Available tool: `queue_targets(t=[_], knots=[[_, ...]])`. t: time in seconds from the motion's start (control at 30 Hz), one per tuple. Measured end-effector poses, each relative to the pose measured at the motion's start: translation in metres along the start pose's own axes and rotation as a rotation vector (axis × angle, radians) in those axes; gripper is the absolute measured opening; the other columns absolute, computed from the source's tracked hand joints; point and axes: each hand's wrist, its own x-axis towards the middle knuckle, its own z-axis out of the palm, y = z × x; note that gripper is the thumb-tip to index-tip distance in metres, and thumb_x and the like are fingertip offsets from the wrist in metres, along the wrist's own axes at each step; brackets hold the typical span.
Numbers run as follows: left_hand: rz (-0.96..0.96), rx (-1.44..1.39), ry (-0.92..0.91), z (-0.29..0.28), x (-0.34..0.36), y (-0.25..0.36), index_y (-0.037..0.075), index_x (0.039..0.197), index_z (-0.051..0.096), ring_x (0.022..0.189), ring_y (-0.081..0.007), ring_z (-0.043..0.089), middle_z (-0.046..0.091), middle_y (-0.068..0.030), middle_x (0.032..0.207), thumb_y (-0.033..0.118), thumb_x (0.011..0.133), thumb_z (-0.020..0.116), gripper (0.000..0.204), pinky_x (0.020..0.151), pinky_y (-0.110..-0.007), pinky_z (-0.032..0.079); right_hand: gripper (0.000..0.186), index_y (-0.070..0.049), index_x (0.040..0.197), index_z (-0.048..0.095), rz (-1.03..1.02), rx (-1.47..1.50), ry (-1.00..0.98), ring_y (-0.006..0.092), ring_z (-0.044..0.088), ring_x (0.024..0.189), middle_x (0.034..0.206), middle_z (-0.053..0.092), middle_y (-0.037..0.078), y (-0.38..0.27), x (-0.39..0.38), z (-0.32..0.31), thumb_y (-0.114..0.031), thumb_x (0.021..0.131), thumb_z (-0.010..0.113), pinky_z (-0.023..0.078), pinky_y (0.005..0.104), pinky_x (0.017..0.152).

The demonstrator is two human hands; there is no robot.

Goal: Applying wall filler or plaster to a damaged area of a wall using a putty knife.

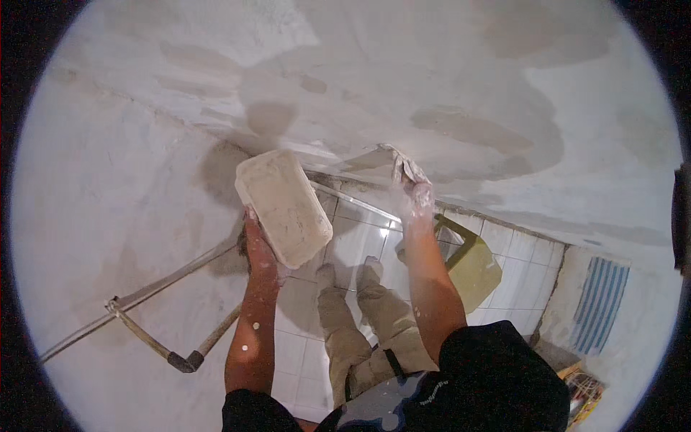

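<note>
A rectangular tub (283, 209) coated in pale, plaster-like material was held by the left hand (262, 243), out in front of the body and near the wall (475, 65), above the tiled floor (295, 360). The tub was gripped at its lower left side; how far the fingers were wrapped beneath it could not be told, as they were hidden. A thin flat tool (374, 159), seemingly a scraper, was held by the right hand (415, 189), which was closed and smeared with white; the tool was angled close to the wall, but whether it was touched by the edge could not be made out.

The tub was judged to be light and somewhat flexible, probably plastic, with a little weight added by the smeared material. Slipperiness was to be expected wherever the coating was wet, so a hold was best taken under the base or along a long side, with the rim kept level. The tool was judged light, its blade thin and easily bent, and was best grasped near its handle end.
</note>
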Motion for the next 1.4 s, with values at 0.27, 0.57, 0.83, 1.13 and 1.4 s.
queue_targets(t=[0.27,0.57,0.83,1.13,1.4], knots=[[-0.131,-0.173,0.069,-0.048,-0.003,-0.078,0.009,0.130,0.027,0.110,-0.0243,0.044,0.040,-0.0094,0.125,0.051,0.087,0.033,0.060,0.091,-0.038,0.038,0.023,0.004,0.100,0.046,0.215,0.154,0.046,0.0211,0.055,0.084,0.091,0.052,0.013,-0.001,-0.021,-0.038,0.007,0.077,0.051,0.049,0.0290,0.084],[-0.167,-0.335,0.077,-0.064,-0.026,-0.102,0.010,0.130,0.028,0.111,-0.0254,0.044,0.041,-0.0096,0.124,0.053,0.086,0.032,0.061,0.091,-0.039,0.038,0.009,0.001,0.090,0.047,0.209,0.154,0.142,0.0243,0.055,0.077,0.084,0.052,0.013,0.065,0.035,-0.034,0.003,0.082,0.046,0.050,0.0374,0.078],[-0.174,-0.206,0.135,-0.071,-0.042,-0.100,0.011,0.131,0.027,0.111,-0.0260,0.043,0.040,-0.0092,0.125,0.054,0.086,0.030,0.062,0.092,-0.040,0.037,0.008,0.002,0.078,0.049,0.173,0.236,0.131,0.0224,0.053,0.067,0.075,0.052,0.012,0.041,0.014,-0.002,0.009,0.076,0.047,0.049,0.0379,0.078],[-0.100,-0.201,0.288,-0.130,-0.085,-0.075,0.012,0.128,0.030,0.106,-0.0280,0.047,0.043,-0.0097,0.121,0.055,0.083,0.035,0.062,0.086,-0.044,0.041,0.014,0.004,0.093,0.049,-0.048,0.044,-0.071,0.0203,0.056,0.074,0.084,0.056,0.015,0.036,-0.050,0.040,0.004,0.079,0.050,0.050,0.0293,0.076],[-0.090,-0.235,0.203,-0.128,-0.113,-0.090,0.013,0.129,0.030,0.106,-0.0274,0.047,0.043,-0.0095,0.121,0.055,0.084,0.032,0.062,0.086,-0.043,0.042,0.016,0.001,0.093,0.050,0.129,-0.011,-0.061,0.0216,0.056,0.071,0.083,0.055,0.013,0.074,-0.003,-0.060,0.005,0.078,0.051,0.053,0.0314,0.070]])
